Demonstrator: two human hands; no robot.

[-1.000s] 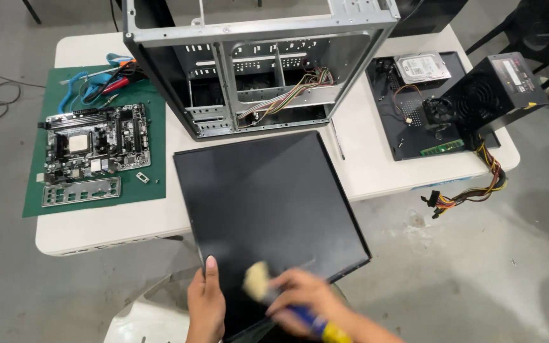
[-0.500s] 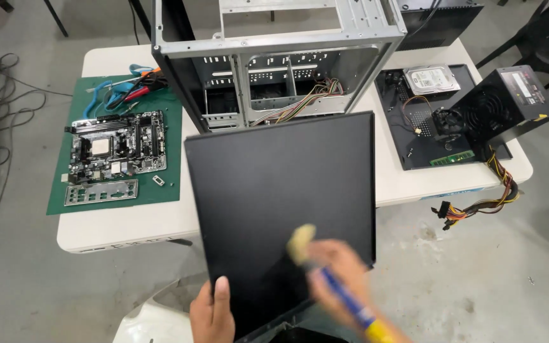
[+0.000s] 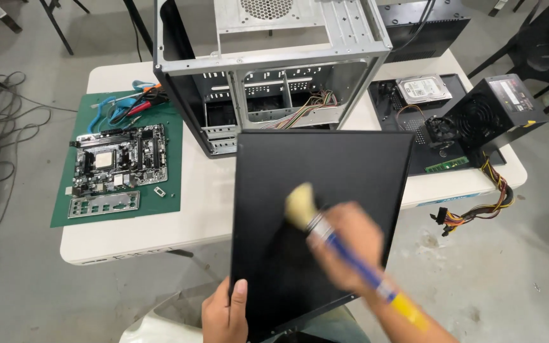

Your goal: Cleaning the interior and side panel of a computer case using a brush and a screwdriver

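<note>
Fingers of the right hand are wrapped tight around the blue-and-yellow handled brush with pale bristles, blurred in mid-stroke, its tuft pressed on the flat black metal side panel. Fingers of the left hand are clamped on the panel's near left corner, thumb on top, holding it tilted up over the lap with its far edge just before the white counter. Judging by the surface, the brushing looks well along: the panel shows matte, even black with no clear dust, though its near right part lies hidden under the hand. Beyond stands the open grey steel computer case. To the left lies a green mat bearing a dark motherboard; to the right, a black power supply and a silver hard drive.
</note>
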